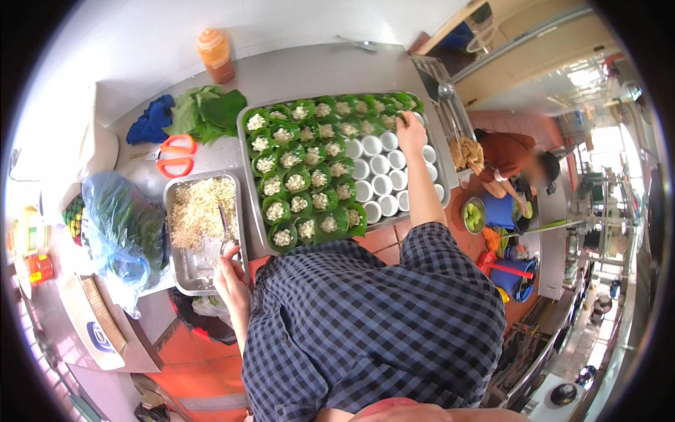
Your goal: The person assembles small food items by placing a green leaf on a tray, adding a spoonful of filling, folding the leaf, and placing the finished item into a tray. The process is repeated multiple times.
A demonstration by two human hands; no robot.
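Right hand (411, 126) pinches a leaf cup (402, 117) on the big tray (247, 169); left hand (229, 271) grips the spoon (223, 225) in the filling pan (184, 278).

Right hand (411, 126) reaches leaf cups (302, 176); left hand (230, 271) holds spoon (223, 225).

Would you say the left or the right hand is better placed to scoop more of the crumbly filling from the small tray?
Probably the left. The left hand rests at the filling tray, beside the spoon. The right hand is stretched far across the big tray, at the leaf cups.
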